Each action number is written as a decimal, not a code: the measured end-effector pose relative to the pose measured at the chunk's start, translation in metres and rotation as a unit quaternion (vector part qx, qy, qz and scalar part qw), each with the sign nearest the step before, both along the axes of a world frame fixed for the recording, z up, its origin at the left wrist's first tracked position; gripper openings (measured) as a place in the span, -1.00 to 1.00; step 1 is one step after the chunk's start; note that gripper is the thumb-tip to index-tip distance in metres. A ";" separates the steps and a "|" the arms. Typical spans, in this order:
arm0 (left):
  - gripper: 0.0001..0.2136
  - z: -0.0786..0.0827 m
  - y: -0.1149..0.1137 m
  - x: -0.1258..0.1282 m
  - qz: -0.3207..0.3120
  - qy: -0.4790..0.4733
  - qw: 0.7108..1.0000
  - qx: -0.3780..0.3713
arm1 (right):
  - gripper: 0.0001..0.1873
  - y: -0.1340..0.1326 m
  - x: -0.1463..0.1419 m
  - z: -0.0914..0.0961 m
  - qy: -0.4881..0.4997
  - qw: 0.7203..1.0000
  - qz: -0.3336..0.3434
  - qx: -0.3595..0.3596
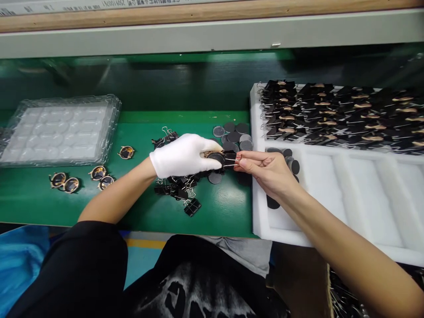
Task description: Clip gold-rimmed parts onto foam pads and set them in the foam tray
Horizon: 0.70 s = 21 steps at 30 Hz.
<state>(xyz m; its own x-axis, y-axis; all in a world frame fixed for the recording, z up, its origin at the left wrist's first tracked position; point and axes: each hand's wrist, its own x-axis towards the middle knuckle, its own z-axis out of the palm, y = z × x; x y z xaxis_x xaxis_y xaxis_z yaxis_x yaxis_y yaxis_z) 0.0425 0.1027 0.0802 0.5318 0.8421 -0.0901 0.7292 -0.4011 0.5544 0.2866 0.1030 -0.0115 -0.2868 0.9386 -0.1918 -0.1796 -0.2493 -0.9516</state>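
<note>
Moulded clear-plastic trays point(61, 128) lie farthest left of the white foam tray point(260, 216); nearer it, the gloved left grip point(187, 154) pinches a round gold-rimmed piece point(215, 157); at that tray's edge, the bare right grip point(271, 170) pinches a wire-handled black clip point(229, 158).

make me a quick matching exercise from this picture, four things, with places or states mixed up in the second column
Column one
1. left hand
2. right hand
3. clear plastic trays
4. white foam tray

Column two
a. on the left side of the green bench
b. bare, gripping a binder clip
c. holding rows of black clips in its far part
d. white-gloved, pinching a watch case

Right pairs: 1-d, 2-b, 3-a, 4-c
</note>
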 end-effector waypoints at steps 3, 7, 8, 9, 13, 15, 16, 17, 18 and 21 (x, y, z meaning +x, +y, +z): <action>-0.69 -0.004 0.000 0.003 0.003 0.005 1.000 0.006 | -0.54 0.000 -0.001 0.000 -0.009 1.000 -0.004 -0.002; -0.68 -0.007 -0.001 0.004 0.022 0.017 1.000 0.015 | -0.52 0.000 0.000 0.003 -0.037 0.999 0.008 0.008; -0.66 -0.007 -0.002 0.004 0.021 0.019 0.999 0.015 | -0.52 -0.001 0.000 0.005 -0.047 0.999 0.009 0.018; -0.62 -0.006 -0.002 0.004 0.018 0.016 1.000 0.011 | -0.53 -0.003 0.000 0.009 -0.058 0.998 0.006 0.032; -0.45 -0.004 -0.005 0.004 -0.002 -0.033 0.999 -0.019 | -0.56 -0.011 -0.007 0.029 -0.078 0.989 -0.018 0.124; -0.55 -0.003 -0.006 0.004 0.005 -0.054 0.998 -0.017 | -0.52 -0.013 -0.011 0.035 -0.073 0.982 -0.006 0.175; -0.61 -0.002 -0.005 0.004 0.023 -0.066 0.998 -0.007 | -0.53 -0.013 -0.012 0.036 -0.078 0.975 -0.006 0.206; -0.65 -0.002 -0.004 0.004 0.049 -0.081 0.996 0.007 | -0.54 -0.013 -0.013 0.034 -0.098 0.965 -0.009 0.244; -0.67 -0.002 -0.002 0.003 0.080 -0.101 0.992 0.019 | -0.56 -0.012 -0.014 0.030 -0.135 0.948 -0.010 0.288; -0.69 -0.001 0.006 0.000 0.157 -0.198 0.967 0.031 | -0.56 -0.008 -0.015 0.011 -0.301 0.857 0.040 0.416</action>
<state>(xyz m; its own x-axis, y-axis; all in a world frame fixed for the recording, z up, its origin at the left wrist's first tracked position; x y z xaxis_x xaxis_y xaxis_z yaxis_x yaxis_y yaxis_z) 0.0424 0.1087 0.0796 0.2315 0.9650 0.1231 0.5561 -0.2351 0.7972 0.2712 0.0953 -0.0005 -0.4407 0.8041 0.3990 0.3918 0.5723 -0.7204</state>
